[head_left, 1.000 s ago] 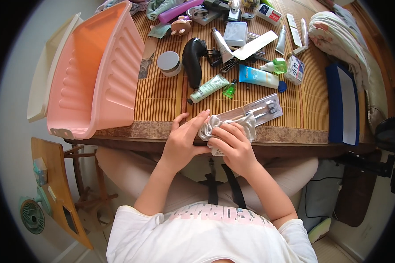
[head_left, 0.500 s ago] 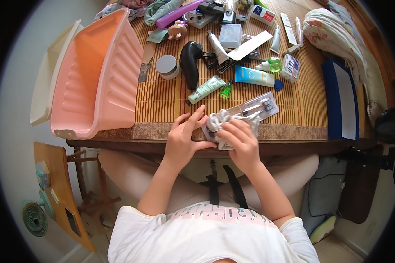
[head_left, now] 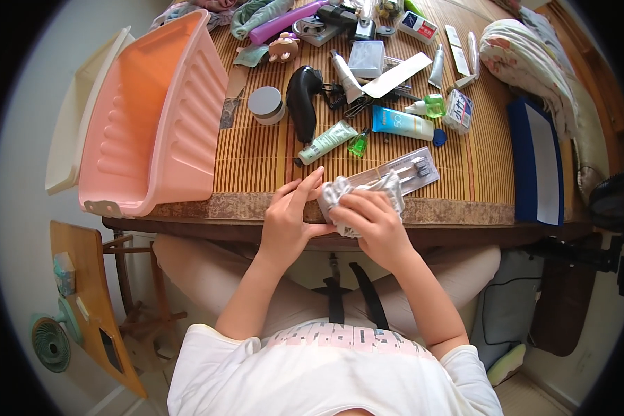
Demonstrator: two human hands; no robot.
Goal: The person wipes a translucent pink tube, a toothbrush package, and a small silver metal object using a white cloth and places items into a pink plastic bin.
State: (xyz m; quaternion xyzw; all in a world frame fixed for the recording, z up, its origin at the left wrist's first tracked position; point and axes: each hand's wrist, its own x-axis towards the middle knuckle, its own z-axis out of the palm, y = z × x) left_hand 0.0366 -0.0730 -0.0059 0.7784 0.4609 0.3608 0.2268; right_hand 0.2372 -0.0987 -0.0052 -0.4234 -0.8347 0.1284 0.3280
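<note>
At the table's front edge, my right hand is closed on a crumpled grey-white cloth, pressing it over the near end of a flat clear plastic package. That package lies slantwise and holds slim white items with dark tips; its near end is hidden under cloth and fingers. Just left of the cloth is my left hand, its fingers stretched out and thumb pointing toward the cloth. Beyond the hands lie a pale green tube, a small green bottle and a blue-and-white tube.
A pink plastic bin stands at the left. Behind the tubes are a black curved device, a grey-lidded jar and a clear box. On the right are a blue box and a floral cloth.
My right hand has shifted slightly left with the cloth, which now lies more bunched under its fingers. The left hand stays nearly in place.
</note>
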